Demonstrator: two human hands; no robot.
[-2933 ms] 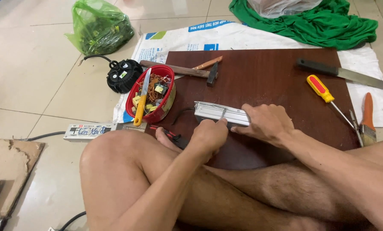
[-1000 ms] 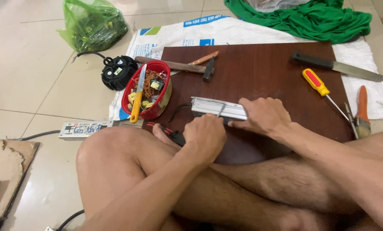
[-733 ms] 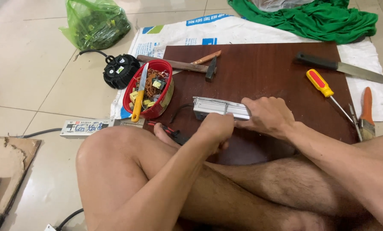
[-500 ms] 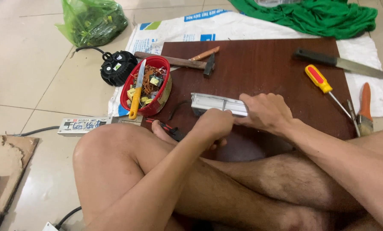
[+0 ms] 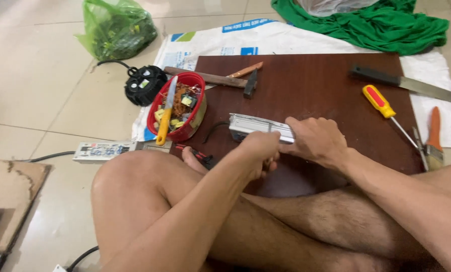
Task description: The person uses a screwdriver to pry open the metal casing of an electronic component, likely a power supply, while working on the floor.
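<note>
A long silver metal box (image 5: 253,126) with a black wire at its left end lies on a dark brown board (image 5: 316,85). My right hand (image 5: 317,141) grips the box's right end and presses it to the board. My left hand (image 5: 260,152) is closed in a fist at the box's near edge; whatever it holds is hidden by the fingers. Both arms reach over my crossed bare legs.
A red bowl (image 5: 185,126) of electronic scrap with a yellow-handled knife (image 5: 164,118) stands at the board's left. A hammer (image 5: 235,80), large knife (image 5: 404,85), red-yellow screwdriver (image 5: 381,103) and brush (image 5: 433,136) lie around. A green bag (image 5: 117,30), green cloth (image 5: 371,25), black part (image 5: 144,84) and grey box (image 5: 104,150) are nearby.
My view has drifted a little. Both hands stay on the silver box, the left fist shifting slightly along its near edge.
</note>
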